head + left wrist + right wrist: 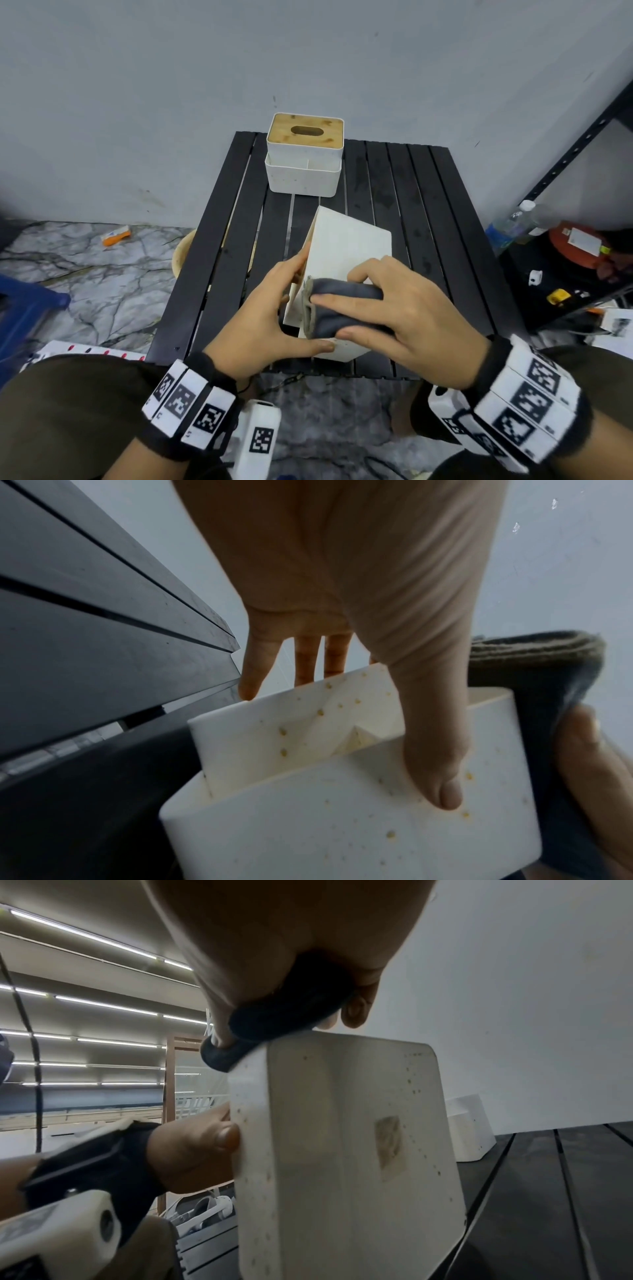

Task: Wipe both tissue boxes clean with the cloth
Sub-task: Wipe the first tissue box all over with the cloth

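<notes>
On a black slatted table [445, 205], a white tissue box [346, 240] stands tipped on its side at the near edge. My left hand [274, 308] grips its left end, thumb on the near face and fingers behind. In the left wrist view this box [325, 818] carries yellow specks under my left hand [377, 669]. My right hand [394, 308] grips a folded dark grey cloth [342, 308] and presses it on the box's upper face. From the right wrist, the cloth [284, 1015] sits on the top corner of the box [342, 1150], which has a brown smear [390, 1145]. A second white box with a wooden lid [305, 154] stands at the far edge.
A black metal shelf [565, 171] with a bottle [513, 226] and an orange-red item [579, 246] stands to the right. A blue crate [27, 308] sits on the marble floor to the left. A round wooden stool [181, 253] peeks from under the table.
</notes>
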